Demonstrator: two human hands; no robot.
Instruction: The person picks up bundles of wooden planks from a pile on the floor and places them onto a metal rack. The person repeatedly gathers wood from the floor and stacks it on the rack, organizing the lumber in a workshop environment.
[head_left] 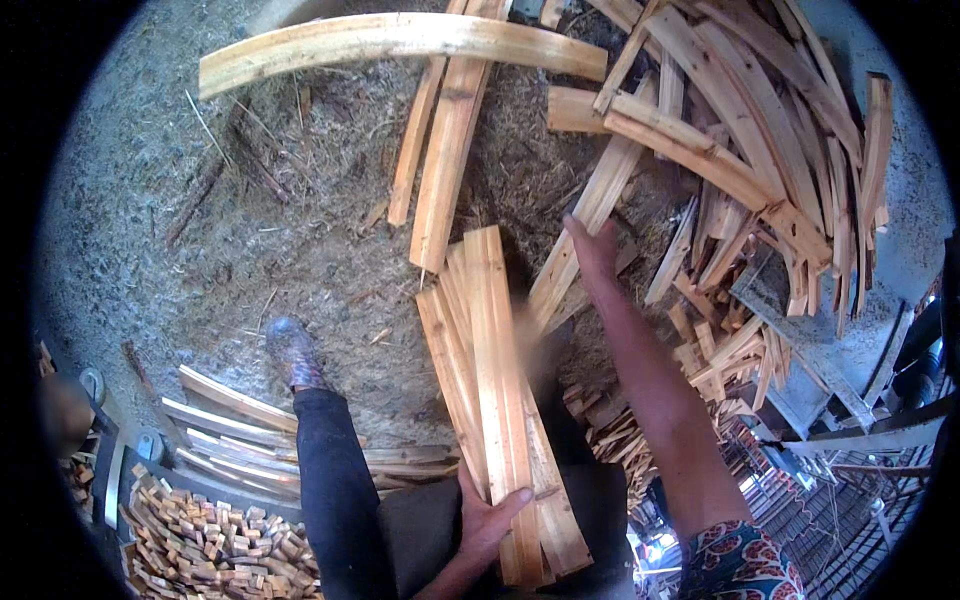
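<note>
My left hand (490, 520) is closed around a small bundle of pale wooden boards (495, 350) at the lower middle, with its thumb lying across the top board. The boards are fanned slightly and stand out over my lap. Farther up and to the right, my right hand (598, 248) grips the edge of another wooden board (585, 225), which slopes down toward the bundle. Its thumb lies on the board's face; most of the other fingers are hidden. The upper end of this board passes under other planks.
A big heap of long planks (750, 100) lies at the far right beside a metal frame (790, 340). One long plank (400, 38) crosses the far ground, over two others (450, 160). Several strips (235, 440) lie near my left leg (340, 480). Short wood blocks (215, 540) fill the lower left.
</note>
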